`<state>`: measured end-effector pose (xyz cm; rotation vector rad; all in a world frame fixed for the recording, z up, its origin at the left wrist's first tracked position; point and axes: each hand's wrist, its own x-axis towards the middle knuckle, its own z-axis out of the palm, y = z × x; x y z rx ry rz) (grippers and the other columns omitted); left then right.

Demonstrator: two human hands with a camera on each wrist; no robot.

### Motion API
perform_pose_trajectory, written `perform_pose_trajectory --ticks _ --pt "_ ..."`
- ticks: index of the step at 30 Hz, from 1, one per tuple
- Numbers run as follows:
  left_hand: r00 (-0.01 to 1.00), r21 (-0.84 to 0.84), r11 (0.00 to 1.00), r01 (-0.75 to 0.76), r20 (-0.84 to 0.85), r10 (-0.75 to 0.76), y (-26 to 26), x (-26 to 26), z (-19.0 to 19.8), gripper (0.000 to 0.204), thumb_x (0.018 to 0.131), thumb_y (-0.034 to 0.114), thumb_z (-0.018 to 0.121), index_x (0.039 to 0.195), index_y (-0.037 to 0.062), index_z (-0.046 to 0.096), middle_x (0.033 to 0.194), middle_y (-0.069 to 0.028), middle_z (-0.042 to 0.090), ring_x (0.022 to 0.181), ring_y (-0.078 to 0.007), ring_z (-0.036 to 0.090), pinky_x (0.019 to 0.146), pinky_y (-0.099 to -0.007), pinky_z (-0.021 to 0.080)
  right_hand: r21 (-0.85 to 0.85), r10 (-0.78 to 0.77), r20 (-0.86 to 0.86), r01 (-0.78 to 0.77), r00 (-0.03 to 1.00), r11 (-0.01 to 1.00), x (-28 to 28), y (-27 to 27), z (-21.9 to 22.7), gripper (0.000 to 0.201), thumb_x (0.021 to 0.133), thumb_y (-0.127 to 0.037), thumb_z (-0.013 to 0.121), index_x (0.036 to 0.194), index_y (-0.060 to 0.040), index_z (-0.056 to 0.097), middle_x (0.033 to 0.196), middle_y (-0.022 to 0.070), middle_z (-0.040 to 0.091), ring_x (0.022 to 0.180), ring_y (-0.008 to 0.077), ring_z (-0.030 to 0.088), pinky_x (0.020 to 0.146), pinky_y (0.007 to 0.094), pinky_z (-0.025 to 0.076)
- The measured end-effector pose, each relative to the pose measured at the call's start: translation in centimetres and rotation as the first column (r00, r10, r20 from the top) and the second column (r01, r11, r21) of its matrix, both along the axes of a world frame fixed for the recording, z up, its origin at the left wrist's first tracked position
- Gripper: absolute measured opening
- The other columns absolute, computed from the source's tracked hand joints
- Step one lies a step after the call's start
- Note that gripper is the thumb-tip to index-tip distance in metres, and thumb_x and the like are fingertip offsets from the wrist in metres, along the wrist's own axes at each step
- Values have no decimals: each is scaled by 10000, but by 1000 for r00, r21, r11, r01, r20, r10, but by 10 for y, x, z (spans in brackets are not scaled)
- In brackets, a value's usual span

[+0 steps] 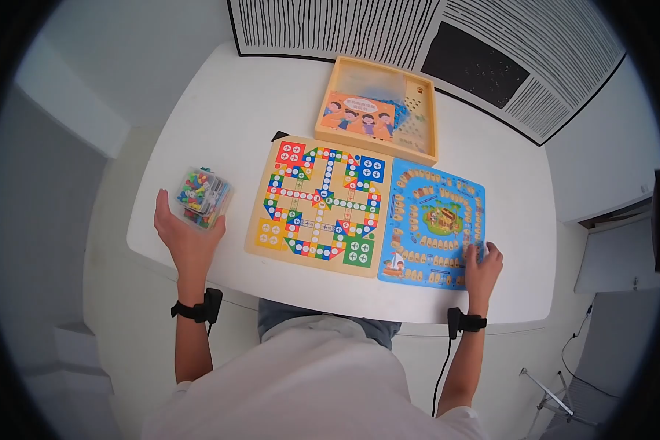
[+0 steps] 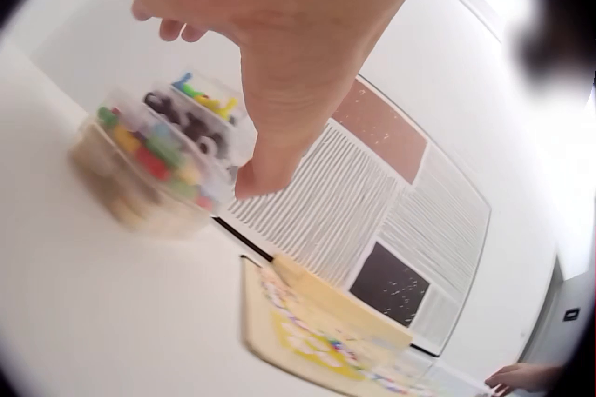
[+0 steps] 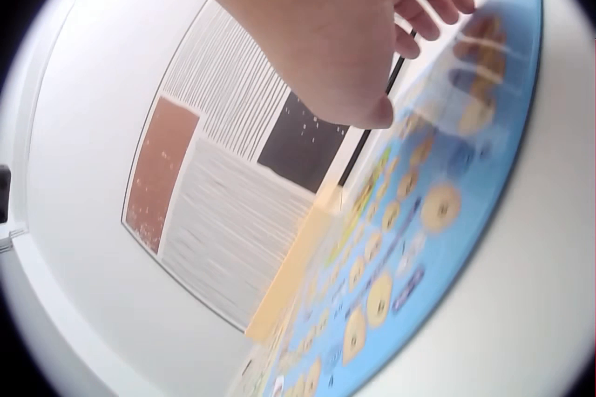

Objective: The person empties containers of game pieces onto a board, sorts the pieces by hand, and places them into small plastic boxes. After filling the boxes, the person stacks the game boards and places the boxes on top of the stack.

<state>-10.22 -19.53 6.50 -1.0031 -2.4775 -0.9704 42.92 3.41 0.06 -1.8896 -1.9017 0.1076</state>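
Observation:
Clear plastic boxes (image 1: pixel 202 192) filled with small coloured pieces stand near the left side of the table. Around their near end my left hand (image 1: pixel 191 233) is spread, thumb on one side and fingers on the other. The left wrist view shows the thumb tip (image 2: pixel 256 180) close beside the boxes (image 2: pixel 154 169), and dark pieces inside too. My right hand (image 1: pixel 483 268) is over the right edge of a blue game board (image 1: pixel 389 249). Its fingers (image 3: pixel 424 15) are loosely bent above the glossy board (image 3: pixel 466 174), holding nothing.
Left of the blue board lies a beige board (image 1: pixel 253 235) with coloured squares and plane symbols. Behind both, a wooden tray (image 1: pixel 427 155) holds an orange booklet (image 1: pixel 356 117) and blue items. A striped black-and-white panel (image 1: pixel 323 29) stands along the table's back edge.

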Motion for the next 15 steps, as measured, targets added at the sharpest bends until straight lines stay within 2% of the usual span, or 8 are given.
perform_pose_trajectory --ticks 1,2,3,4,6,8,14,15 --pt "1000 -7 1000 2 5 -2 3 12 -2 1094 727 137 897 1601 17 250 1531 -268 406 1490 -447 322 1225 -537 322 -51 -100 30 102 994 994 17 0 2 621 990 -440 691 1296 94 612 1205 295 651 1161 440 625 1018 532 491" --pt "988 19 989 150 33 -150 7 26 -5 1007 760 154 879 1583 17 315 1554 -259 398 1505 -451 292 1225 -569 295 -58 -100 34 102 994 993 30 2 2 621 990 -440 691 1296 94 612 1205 295 651 1161 440 625 1018 532 491" --pt "954 51 955 293 56 -295 12 39 -6 922 793 171 861 1565 17 380 1576 -250 390 1521 -454 263 1226 -601 268 -146 -166 15 166 986 975 40 3 4 661 979 -483 693 1291 95 620 1151 292 681 1107 437 661 981 516 518" --pt "953 47 954 295 59 -297 20 54 -6 922 793 171 861 1565 17 380 1576 -250 390 1521 -454 263 1226 -601 268 -233 -235 1 228 972 945 45 1 8 700 968 -526 695 1285 95 628 1098 289 710 1053 434 696 944 500 546" --pt "910 -320 873 367 -73 -409 39 78 -5 706 846 207 810 1463 11 528 1644 -208 353 1549 -430 244 1205 -637 255 -295 -251 -62 223 966 929 44 0 13 725 961 -557 692 1286 89 629 1074 285 728 1020 427 718 912 486 561" --pt "920 -308 892 332 -102 -378 50 86 0 665 856 236 802 1438 20 563 1654 -208 345 1551 -433 239 1202 -641 242 -344 -277 -135 217 951 914 38 4 20 750 953 -587 689 1286 82 631 1049 282 746 988 421 741 879 473 577" --pt "950 -292 941 171 -206 -236 39 57 2 681 848 281 823 1436 40 576 1676 -179 337 1547 -434 240 1177 -673 226 -346 -223 -77 184 972 920 37 6 16 722 940 -629 699 1180 51 650 994 269 758 992 377 755 853 435 580" --pt "953 -292 940 176 -190 -237 35 57 3 689 847 283 829 1436 35 572 1645 -182 383 1527 -432 277 1174 -650 258 -358 -200 -82 159 976 920 29 2 20 722 940 -629 699 1180 51 650 994 269 758 992 377 755 853 435 580"
